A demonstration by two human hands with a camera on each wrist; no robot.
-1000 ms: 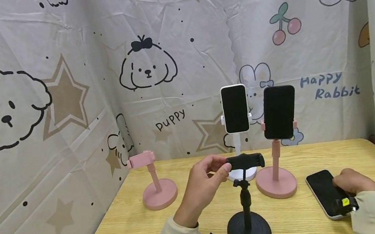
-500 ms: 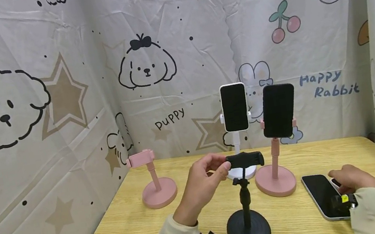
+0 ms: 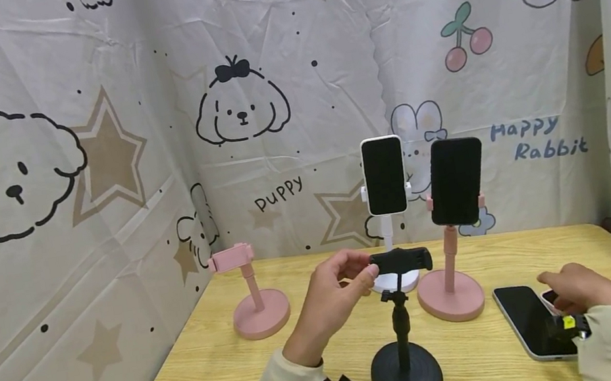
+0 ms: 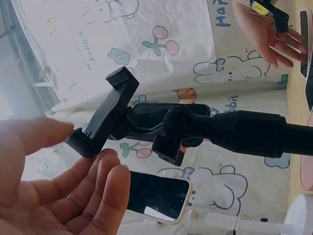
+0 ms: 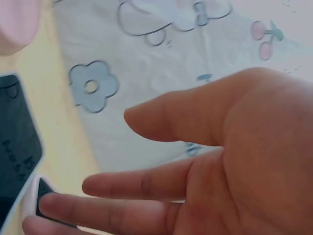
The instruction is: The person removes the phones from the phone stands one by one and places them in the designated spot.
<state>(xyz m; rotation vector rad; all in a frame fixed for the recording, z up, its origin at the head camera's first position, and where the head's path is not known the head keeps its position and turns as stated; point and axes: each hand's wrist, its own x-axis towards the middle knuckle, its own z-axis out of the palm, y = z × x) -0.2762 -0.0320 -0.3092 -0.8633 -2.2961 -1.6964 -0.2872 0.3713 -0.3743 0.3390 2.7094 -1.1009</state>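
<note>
My left hand pinches the left end of the black clamp on top of a black phone stand. In the left wrist view, thumb and fingers lie on either side of the end of this clamp. The clamp has no phone in it. At the right, my right hand is over a white-edged phone, mostly hidden under it. The right wrist view shows its fingers nearly straight, tips at this phone, thumb apart. A dark-screened phone lies flat just left of it.
Behind the black stand, a white stand holds a white-framed phone. Next to it, a pink stand bears a black phone. A shorter pink stand is at the left. Printed curtains border the wooden table.
My right hand has moved right, off the dark-screened phone, which has shifted slightly left. The white-edged phone now shows beneath the hand. My left hand keeps its hold on the clamp.
</note>
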